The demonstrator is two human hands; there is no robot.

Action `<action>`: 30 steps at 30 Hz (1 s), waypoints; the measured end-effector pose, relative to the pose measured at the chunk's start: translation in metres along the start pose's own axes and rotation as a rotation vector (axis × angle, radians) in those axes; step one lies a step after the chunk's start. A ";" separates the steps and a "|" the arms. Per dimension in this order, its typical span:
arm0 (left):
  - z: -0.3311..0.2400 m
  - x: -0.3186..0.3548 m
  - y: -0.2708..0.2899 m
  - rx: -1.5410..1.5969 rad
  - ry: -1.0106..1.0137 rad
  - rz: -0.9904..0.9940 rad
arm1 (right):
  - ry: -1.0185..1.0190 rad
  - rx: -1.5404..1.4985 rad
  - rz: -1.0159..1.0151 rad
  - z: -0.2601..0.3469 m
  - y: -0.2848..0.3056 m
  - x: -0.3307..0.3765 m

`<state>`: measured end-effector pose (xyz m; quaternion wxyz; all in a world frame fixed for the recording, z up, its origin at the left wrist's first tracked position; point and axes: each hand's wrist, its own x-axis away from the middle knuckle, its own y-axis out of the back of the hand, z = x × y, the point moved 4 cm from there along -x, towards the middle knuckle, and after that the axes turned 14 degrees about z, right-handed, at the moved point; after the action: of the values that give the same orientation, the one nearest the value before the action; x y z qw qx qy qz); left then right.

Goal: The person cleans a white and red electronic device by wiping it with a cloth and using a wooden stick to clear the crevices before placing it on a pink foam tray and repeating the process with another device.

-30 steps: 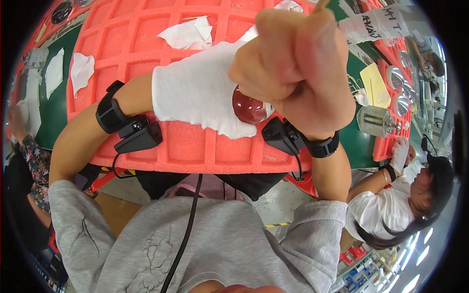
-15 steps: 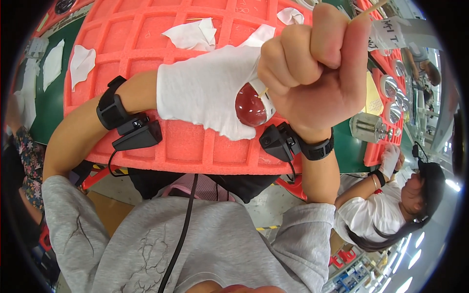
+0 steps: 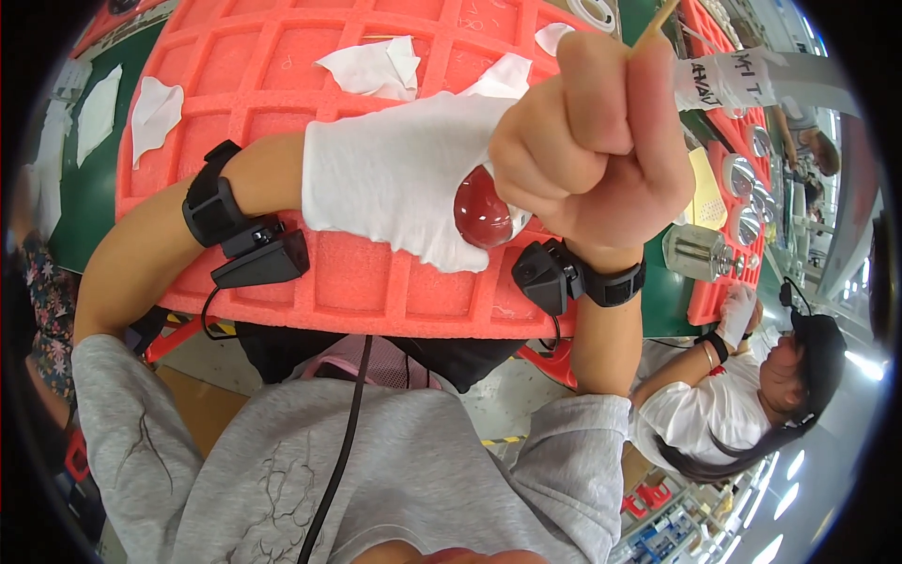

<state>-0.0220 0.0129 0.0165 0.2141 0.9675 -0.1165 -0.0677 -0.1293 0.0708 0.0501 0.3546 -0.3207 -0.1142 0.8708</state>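
Note:
My left hand [image 3: 399, 179], in a white cloth glove, is closed around a glossy, dark red, dome-shaped piece [image 3: 482, 207] with a whitish edge. Bare and curled, my right hand [image 3: 592, 150] pinches a thin wooden stick [image 3: 656, 23] between thumb and forefinger. The stick's upper end points up and to the right, while its lower part is hidden in the fist. The right hand overlaps the right side of the red piece; whether it touches it I cannot tell. Both hands are above a red foam tray [image 3: 352, 299] with square pockets.
White cloths [image 3: 374, 68] lie on the tray. To the right are a clear jar with a metal top [image 3: 697, 252], a yellow sheet [image 3: 705, 193] and shiny round parts [image 3: 740, 174] in red trays. A co-worker [image 3: 723, 404] sits right; another person's patterned sleeve [image 3: 52, 329] shows left.
My right hand has shifted slightly left, and the stick stands steeper. Less of the red piece's whitish edge shows. My left hand keeps its hold.

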 end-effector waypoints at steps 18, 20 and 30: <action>0.002 0.001 0.005 -0.055 -0.041 -0.012 | 0.299 0.030 -0.021 0.026 0.048 0.019; 0.006 0.000 0.007 -0.189 -0.042 0.005 | 0.099 0.052 -0.668 0.023 0.033 0.031; -0.003 -0.002 0.010 -0.296 0.119 0.021 | 0.110 0.012 -0.641 0.025 0.033 0.030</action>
<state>-0.0248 0.0058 0.0235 0.3616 0.9263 -0.1025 -0.0245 -0.1791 0.0688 0.0408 0.6183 -0.3130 -0.1847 0.6969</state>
